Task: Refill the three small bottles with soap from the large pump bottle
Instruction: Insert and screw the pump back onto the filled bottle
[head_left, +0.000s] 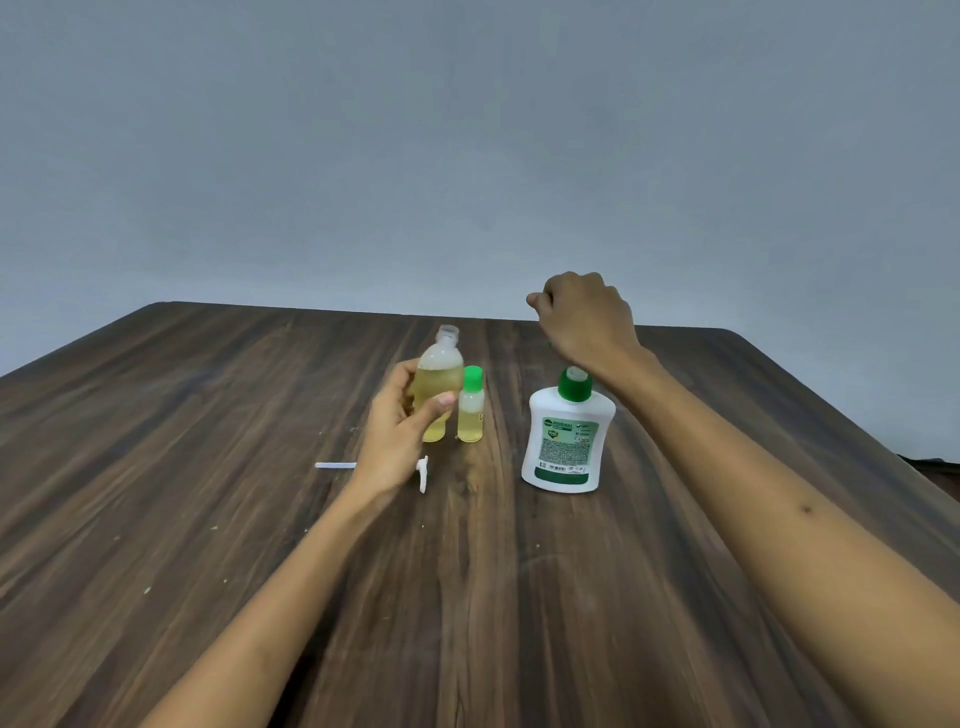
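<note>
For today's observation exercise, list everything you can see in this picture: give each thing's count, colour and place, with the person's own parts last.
Open small bottle: one, clear with yellow soap, uncapped, centre of table, held.
Capped small bottle: one, clear with yellow soap, green cap, just right of the open one.
Large soap bottle: one, white with green collar, right of centre, pump removed.
Pump part: one, white, lying near the left wrist, partly hidden.
Table: one, dark wood.
Wall: grey-blue, behind.
Left hand: fingers round the open bottle.
Right hand: curled, raised above the large bottle; contents unclear.

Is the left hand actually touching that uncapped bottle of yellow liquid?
Touching. The head view shows the left hand with its thumb across the front of the uncapped bottle and its fingers curled behind it.
</note>
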